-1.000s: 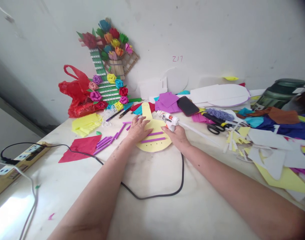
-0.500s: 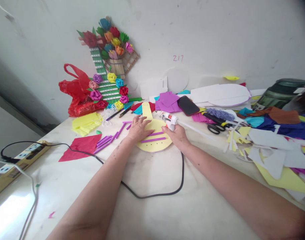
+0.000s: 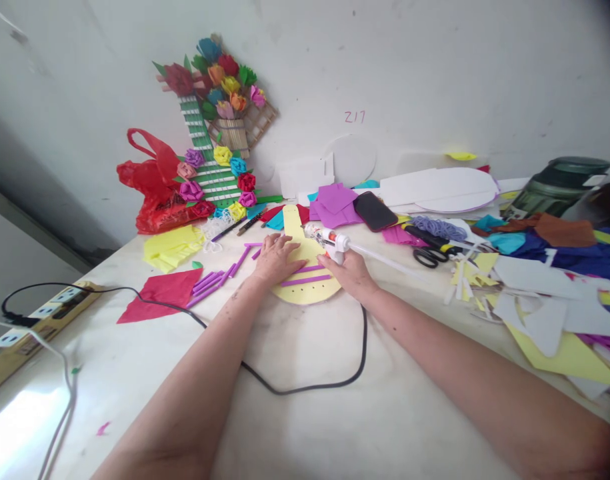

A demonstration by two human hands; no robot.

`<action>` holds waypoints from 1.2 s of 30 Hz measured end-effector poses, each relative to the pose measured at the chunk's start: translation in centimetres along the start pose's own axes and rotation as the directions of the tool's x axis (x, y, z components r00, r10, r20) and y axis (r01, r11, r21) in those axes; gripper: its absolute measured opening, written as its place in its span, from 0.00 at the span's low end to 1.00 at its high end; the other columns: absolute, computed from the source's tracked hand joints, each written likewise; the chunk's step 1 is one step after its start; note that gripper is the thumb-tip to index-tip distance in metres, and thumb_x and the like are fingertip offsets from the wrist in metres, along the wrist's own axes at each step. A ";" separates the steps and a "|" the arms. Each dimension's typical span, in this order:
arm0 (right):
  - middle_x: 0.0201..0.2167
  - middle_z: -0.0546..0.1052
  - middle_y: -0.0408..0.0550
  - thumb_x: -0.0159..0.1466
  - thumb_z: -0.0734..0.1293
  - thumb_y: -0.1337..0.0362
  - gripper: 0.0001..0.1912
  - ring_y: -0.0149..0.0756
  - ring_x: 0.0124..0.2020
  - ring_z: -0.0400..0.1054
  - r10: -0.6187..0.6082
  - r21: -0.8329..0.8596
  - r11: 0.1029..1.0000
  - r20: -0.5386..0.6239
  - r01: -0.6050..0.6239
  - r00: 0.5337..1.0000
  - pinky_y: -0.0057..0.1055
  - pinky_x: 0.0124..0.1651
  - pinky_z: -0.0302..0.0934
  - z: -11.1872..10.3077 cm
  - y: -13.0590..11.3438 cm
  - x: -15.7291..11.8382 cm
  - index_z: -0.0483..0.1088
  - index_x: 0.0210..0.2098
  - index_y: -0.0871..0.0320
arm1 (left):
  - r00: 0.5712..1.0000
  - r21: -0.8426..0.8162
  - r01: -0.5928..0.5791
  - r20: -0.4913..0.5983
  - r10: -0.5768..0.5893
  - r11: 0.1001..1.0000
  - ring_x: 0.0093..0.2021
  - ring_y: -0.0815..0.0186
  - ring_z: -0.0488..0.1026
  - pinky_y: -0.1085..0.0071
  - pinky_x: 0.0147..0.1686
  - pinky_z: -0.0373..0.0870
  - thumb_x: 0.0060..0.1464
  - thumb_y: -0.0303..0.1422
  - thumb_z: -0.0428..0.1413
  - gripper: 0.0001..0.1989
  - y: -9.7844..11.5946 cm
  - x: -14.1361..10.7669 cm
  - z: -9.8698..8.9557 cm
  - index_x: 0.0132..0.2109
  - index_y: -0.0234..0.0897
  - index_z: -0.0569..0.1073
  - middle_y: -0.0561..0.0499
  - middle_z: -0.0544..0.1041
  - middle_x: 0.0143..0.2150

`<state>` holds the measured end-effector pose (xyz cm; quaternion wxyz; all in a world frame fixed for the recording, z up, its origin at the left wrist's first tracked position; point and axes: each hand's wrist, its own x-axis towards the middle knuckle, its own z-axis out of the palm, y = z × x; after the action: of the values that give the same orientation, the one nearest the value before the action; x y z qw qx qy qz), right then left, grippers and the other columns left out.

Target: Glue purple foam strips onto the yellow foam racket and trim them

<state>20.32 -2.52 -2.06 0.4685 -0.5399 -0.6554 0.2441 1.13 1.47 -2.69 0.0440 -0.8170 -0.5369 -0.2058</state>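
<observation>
A yellow guitar-shaped card (image 3: 309,293) lies flat on the table, its narrow neck pointing to the wall. Two purple paper sticks (image 3: 305,281) lie across its round part, above a row of small dark dots. My left hand (image 3: 276,260) rests on the card's left side, fingers spread, fingertips near the upper stick. In my right hand (image 3: 353,272) is a white glue gun (image 3: 329,240), held over the card's right side with its nozzle pointing left. More purple paper sticks (image 3: 211,285) lie to the left, near a red paper square (image 3: 159,295).
A power strip (image 3: 49,313) is at the left edge; a black cord (image 3: 305,389) loops before the card. Flower-decorated crafts (image 3: 217,167) lean on the wall beside a red bag (image 3: 155,180). To the right are a phone (image 3: 375,211), scissors (image 3: 429,256), paper scraps (image 3: 539,293) and a green bottle (image 3: 559,190).
My right hand has moved the glue gun slightly left, further over the card. My left hand stays in about the same place.
</observation>
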 end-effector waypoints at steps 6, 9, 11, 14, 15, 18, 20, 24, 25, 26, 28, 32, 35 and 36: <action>0.28 0.76 0.48 0.53 0.65 0.55 0.14 0.39 0.34 0.70 0.004 -0.028 1.000 0.013 -0.003 1.000 0.32 0.37 0.62 0.1 0.3 0.1 0.70 0.33 0.60 | 1.000 0.019 0.004 -0.009 -0.003 1.000 0.57 0.52 0.55 0.56 0.57 0.53 0.49 0.46 0.55 0.25 0.1 -0.1 0.0 0.50 0.37 0.72 0.45 0.68 0.54; 0.29 0.76 0.49 0.54 0.65 0.56 0.14 0.39 0.35 0.70 0.017 -0.041 0.999 0.029 -0.016 0.999 0.33 0.38 0.62 0.1 0.3 0.1 0.70 0.33 0.60 | 1.000 0.027 0.013 -0.008 -0.013 1.000 0.56 0.51 0.55 0.55 0.57 0.52 0.49 0.47 0.55 0.26 0.2 -0.1 0.1 0.52 0.37 0.71 0.44 0.68 0.54; 0.29 0.76 0.49 0.54 0.65 0.56 0.14 0.39 0.34 0.71 0.022 -0.049 0.999 0.032 -0.021 0.999 0.33 0.38 0.62 0.1 0.2 0.2 0.70 0.33 0.60 | 1.000 0.031 0.028 -0.015 -0.028 0.999 0.57 0.51 0.55 0.54 0.57 0.52 0.48 0.47 0.55 0.27 0.2 -0.1 0.2 0.52 0.37 0.70 0.43 0.67 0.55; 0.28 0.76 0.48 0.53 0.65 0.56 0.13 0.39 0.33 0.71 0.028 -0.054 0.998 0.029 -0.027 0.999 0.33 0.38 0.63 0.0 0.2 0.2 0.70 0.32 0.59 | 0.999 0.028 0.046 -0.021 -0.045 0.999 0.57 0.51 0.54 0.52 0.58 0.50 0.48 0.48 0.55 0.27 0.1 -0.2 0.3 0.52 0.39 0.70 0.44 0.67 0.55; 0.28 0.76 0.48 0.53 0.65 0.56 0.13 0.39 0.33 0.71 0.031 -0.053 0.998 0.028 -0.030 0.999 0.33 0.38 0.63 0.0 0.3 0.2 0.70 0.31 0.59 | 0.999 0.026 0.048 -0.023 -0.048 0.999 0.57 0.51 0.54 0.51 0.58 0.50 0.47 0.48 0.55 0.27 0.1 -0.2 0.3 0.52 0.39 0.70 0.44 0.67 0.55; 0.28 0.76 0.48 0.53 0.66 0.56 0.13 0.39 0.34 0.71 0.043 -0.025 0.999 0.024 -0.042 0.999 0.34 0.39 0.63 0.0 0.4 0.2 0.71 0.31 0.59 | 0.998 0.018 0.045 -0.033 -0.044 0.999 0.57 0.51 0.55 0.51 0.58 0.48 0.48 0.48 0.54 0.27 0.1 -0.3 0.2 0.53 0.39 0.70 0.44 0.67 0.55; 0.29 0.77 0.48 0.52 0.66 0.56 0.13 0.40 0.35 0.71 0.052 0.024 0.998 0.017 -0.052 0.999 0.34 0.40 0.64 -0.1 0.5 0.2 0.71 0.32 0.59 | 0.998 0.013 0.050 -0.038 -0.050 0.999 0.58 0.52 0.55 0.50 0.59 0.47 0.50 0.47 0.53 0.26 0.2 -0.4 0.0 0.53 0.40 0.69 0.44 0.67 0.55; 0.31 0.78 0.49 0.52 0.67 0.56 0.14 0.40 0.36 0.72 0.071 0.171 0.983 0.010 -0.072 0.997 0.35 0.41 0.65 0.1 1.1 0.4 0.71 0.34 0.60 | 0.995 0.002 0.093 -0.024 -0.093 0.996 0.59 0.53 0.54 0.50 0.60 0.41 0.52 0.48 0.50 0.25 0.6 -0.3 -0.4 0.53 0.41 0.69 0.46 0.67 0.56; 0.31 0.78 0.50 0.53 0.66 0.55 0.15 0.40 0.36 0.72 0.074 0.194 0.978 0.007 -0.074 0.997 0.35 0.41 0.65 0.2 1.3 0.5 0.71 0.34 0.60 | 0.995 0.003 0.097 -0.015 -0.097 0.995 0.59 0.53 0.54 0.49 0.61 0.40 0.51 0.49 0.50 0.26 0.7 -0.3 -0.4 0.53 0.42 0.69 0.46 0.66 0.56; 0.31 0.78 0.50 0.53 0.66 0.54 0.15 0.40 0.36 0.73 0.075 0.205 0.976 0.001 -0.074 0.997 0.36 0.41 0.65 0.3 1.6 0.5 0.71 0.33 0.60 | 0.995 0.007 0.099 -0.005 -0.099 0.995 0.59 0.52 0.53 0.49 0.61 0.38 0.49 0.51 0.50 0.28 0.9 -0.2 -0.4 0.53 0.43 0.69 0.47 0.66 0.56; 0.31 0.78 0.50 0.53 0.67 0.53 0.16 0.41 0.36 0.73 0.075 0.211 0.975 -0.014 -0.070 0.997 0.37 0.42 0.65 0.5 2.0 0.7 0.71 0.34 0.60 | 0.995 0.015 0.102 0.020 -0.102 0.995 0.60 0.51 0.53 0.48 0.61 0.37 0.46 0.55 0.51 0.31 1.1 -0.1 -0.4 0.54 0.44 0.69 0.47 0.66 0.56; 0.31 0.78 0.50 0.52 0.67 0.52 0.18 0.41 0.36 0.73 0.075 0.222 0.973 -0.025 -0.068 0.997 0.37 0.42 0.66 0.7 2.6 0.8 0.71 0.34 0.59 | 0.988 0.015 0.140 0.065 -0.140 0.990 0.61 0.50 0.51 0.49 0.61 0.36 0.42 0.58 0.51 0.35 1.3 0.1 -0.3 0.55 0.45 0.68 0.47 0.65 0.57; 0.31 0.78 0.50 0.53 0.66 0.51 0.18 0.41 0.36 0.73 0.071 0.239 0.969 -0.025 -0.063 0.997 0.37 0.42 0.66 0.7 2.7 0.8 0.71 0.34 0.59 | 0.980 0.013 0.173 0.100 -0.173 0.985 0.61 0.51 0.51 0.49 0.61 0.35 0.41 0.59 0.51 0.36 1.4 0.2 -0.3 0.55 0.46 0.68 0.47 0.65 0.58; 0.31 0.78 0.50 0.53 0.66 0.51 0.18 0.41 0.36 0.73 0.070 0.246 0.967 -0.027 -0.061 0.997 0.37 0.42 0.66 0.7 2.7 0.7 0.71 0.34 0.59 | 0.977 0.016 0.182 0.110 -0.183 0.983 0.61 0.51 0.50 0.49 0.61 0.34 0.41 0.59 0.50 0.37 1.4 0.2 -0.4 0.55 0.46 0.67 0.47 0.64 0.58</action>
<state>21.00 -0.88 -4.37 0.5346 -0.5036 -0.5937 0.3289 2.35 0.91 -2.04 -0.0027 -0.7742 -0.6119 -0.1618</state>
